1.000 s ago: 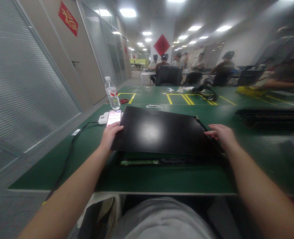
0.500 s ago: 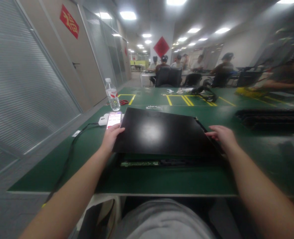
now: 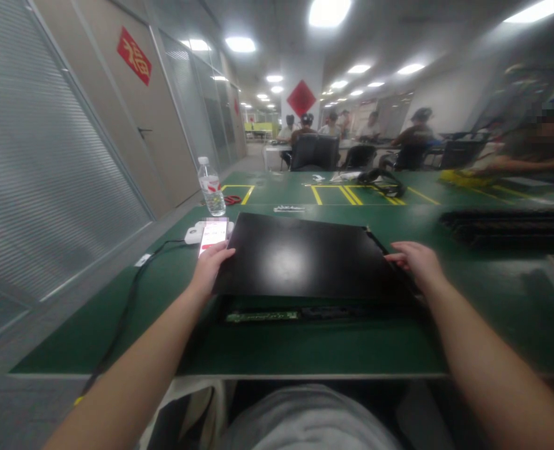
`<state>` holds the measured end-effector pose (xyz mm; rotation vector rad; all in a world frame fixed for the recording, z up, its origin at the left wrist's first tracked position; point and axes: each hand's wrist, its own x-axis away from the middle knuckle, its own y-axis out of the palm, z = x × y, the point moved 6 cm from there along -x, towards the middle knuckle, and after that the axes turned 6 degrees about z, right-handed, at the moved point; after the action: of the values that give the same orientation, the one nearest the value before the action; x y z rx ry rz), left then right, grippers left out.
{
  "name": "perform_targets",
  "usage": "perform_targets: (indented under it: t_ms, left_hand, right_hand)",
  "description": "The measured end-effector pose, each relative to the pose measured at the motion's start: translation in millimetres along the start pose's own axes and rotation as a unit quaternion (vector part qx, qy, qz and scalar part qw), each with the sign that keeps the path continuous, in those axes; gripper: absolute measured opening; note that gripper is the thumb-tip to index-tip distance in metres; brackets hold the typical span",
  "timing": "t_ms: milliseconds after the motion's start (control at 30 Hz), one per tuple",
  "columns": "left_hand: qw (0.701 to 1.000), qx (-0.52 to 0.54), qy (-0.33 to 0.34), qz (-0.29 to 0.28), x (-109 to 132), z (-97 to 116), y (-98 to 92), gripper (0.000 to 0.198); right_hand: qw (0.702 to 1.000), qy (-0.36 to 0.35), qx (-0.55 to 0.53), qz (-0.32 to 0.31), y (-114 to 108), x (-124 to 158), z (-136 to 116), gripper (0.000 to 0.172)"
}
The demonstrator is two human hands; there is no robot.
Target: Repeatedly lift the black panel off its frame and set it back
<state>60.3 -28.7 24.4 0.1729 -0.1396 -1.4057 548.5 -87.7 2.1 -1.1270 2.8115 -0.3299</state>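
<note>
A large flat black panel lies in front of me on the green table, its near edge raised a little over a black frame with a green circuit strip. My left hand grips the panel's left edge, fingers curled on it. My right hand holds the panel's right edge in the same way.
A lit phone lies by a white charger with a black cable left of the panel. A water bottle and red scissors stand behind. Black trays sit at right. Several people sit at far tables.
The view has tilted up slightly, so everything sits lower in the picture. Both hands keep their hold on the panel, which has lowered a little toward the frame.
</note>
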Motion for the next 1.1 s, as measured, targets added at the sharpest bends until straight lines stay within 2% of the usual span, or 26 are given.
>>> perform_targets:
  t_ms: [233,467,900,1100]
  left_hand:
    - [1.0,-0.006,0.001,0.003,-5,-4,-3.7,0.039]
    - [0.999,0.005,-0.025,-0.027,-5,-10,-1.7,0.045]
    - [0.999,-0.02,-0.021,-0.022,0,-7,0.8,0.043]
    - [0.998,-0.035,-0.021,-0.052,-1,-10,4.3,0.042]
  right_hand:
    - [1.0,0.002,-0.005,0.0,0,0,2,0.016]
    - [1.0,0.011,0.008,0.005,0,1,3,0.015]
    - [1.0,-0.003,0.02,0.009,-1,1,1,0.014]
    - [1.0,-0.005,0.023,0.014,-2,0,2,0.014]
